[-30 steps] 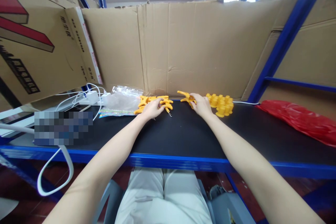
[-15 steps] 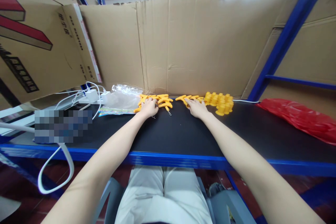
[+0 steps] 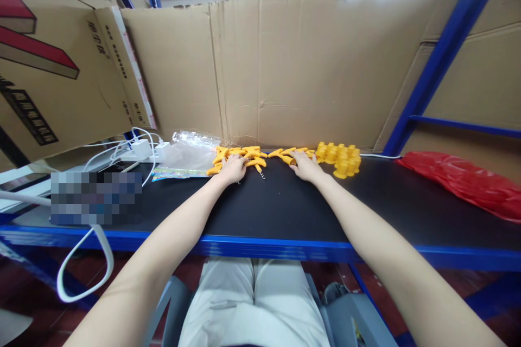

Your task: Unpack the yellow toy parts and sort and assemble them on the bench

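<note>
Handles (image 3: 275,152) are lying roughly sideways, ahead-left of the nearer right hand (image 3: 306,166); left hand (image 3: 233,168) is covering others, both grips' hold unclear.

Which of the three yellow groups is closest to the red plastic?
The cluster of stubby yellow pieces, just right of the right hand; the left heap and middle heap lie farther left.
</note>
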{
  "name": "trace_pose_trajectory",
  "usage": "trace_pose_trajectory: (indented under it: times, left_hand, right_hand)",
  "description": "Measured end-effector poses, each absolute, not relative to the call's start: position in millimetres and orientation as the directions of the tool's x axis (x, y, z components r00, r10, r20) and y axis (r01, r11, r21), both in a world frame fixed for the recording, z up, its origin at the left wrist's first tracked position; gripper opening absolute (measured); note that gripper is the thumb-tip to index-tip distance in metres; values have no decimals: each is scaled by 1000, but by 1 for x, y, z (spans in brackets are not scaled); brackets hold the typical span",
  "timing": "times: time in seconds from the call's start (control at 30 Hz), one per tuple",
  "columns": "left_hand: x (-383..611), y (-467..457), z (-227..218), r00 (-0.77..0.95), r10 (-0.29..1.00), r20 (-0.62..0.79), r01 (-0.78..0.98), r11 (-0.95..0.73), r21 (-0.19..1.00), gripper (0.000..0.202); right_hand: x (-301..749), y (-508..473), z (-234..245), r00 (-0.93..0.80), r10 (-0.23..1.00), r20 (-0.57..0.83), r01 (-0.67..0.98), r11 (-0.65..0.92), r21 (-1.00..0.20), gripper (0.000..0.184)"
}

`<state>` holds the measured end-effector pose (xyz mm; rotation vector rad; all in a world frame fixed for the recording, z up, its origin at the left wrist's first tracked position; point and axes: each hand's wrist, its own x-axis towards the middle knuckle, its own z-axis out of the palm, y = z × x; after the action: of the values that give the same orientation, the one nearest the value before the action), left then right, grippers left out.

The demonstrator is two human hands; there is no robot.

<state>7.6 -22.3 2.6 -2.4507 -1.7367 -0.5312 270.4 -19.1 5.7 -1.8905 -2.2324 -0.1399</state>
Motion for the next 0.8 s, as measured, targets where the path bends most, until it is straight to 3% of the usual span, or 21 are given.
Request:
trace_pose_trajectory:
  times: [0.2,0.5,0.8]
  left_hand:
    - [7,-18,1,250,868,429,924,-346,161,27]
    - [5,-9,-4,230,740,632,842,-478,252,38]
    - [5,-4,-4,143,630,763,724,-592,354,42]
  right_hand:
    - [270,-18,2,-153,934,322,986,167,-16,35]
    - [265,-11,-8,-149,877,457,989,122,87,36]
    - [262,-12,-10,-123,861,493,991,77,112,40]
